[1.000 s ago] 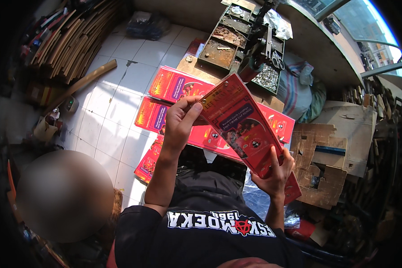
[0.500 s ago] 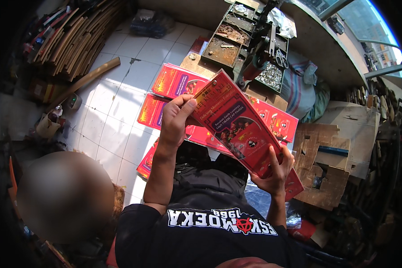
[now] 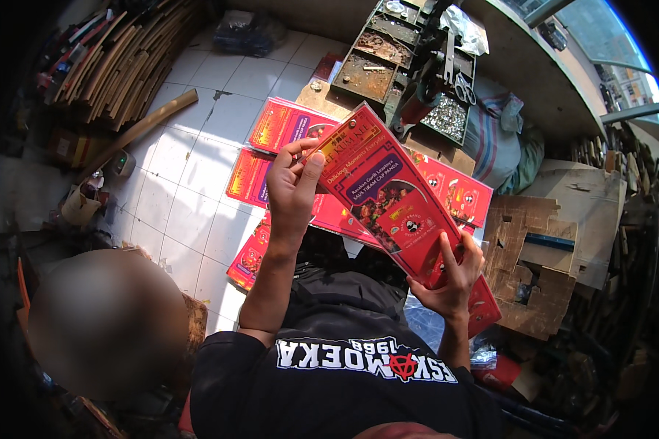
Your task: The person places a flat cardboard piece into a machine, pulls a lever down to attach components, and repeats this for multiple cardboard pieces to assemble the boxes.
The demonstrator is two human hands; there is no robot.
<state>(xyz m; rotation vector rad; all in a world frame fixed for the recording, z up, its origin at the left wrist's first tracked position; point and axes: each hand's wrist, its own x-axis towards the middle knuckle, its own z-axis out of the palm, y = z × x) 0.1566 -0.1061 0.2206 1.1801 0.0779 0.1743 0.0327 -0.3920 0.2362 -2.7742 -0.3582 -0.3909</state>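
Observation:
A long red printed card (image 3: 399,208) with a gold top end and food pictures is held up slantwise in front of me. My left hand (image 3: 294,183) pinches its upper left edge, thumb in front and the other fingers partly behind. Around the lower end, my right hand (image 3: 450,278) grips the card with its thumb and fingers. Beneath it lie more red printed cards: a stack (image 3: 282,124) at the far left, another stack (image 3: 247,175) closer, one group (image 3: 458,194) to the right, and some (image 3: 250,256) near my lap.
Behind the cards stands a dark hand press (image 3: 421,99), beside a compartment tray (image 3: 366,77) of small metal parts and scissors (image 3: 463,89). Cut brown boards (image 3: 509,252) lie right. Board strips (image 3: 124,66) lean at far left near a long tube (image 3: 150,128). A woven sack (image 3: 490,143) sits right.
The card has turned slightly and its top end has risen a little. My left hand has moved slightly, its thumb lower on the card's edge. My right hand keeps its grip.

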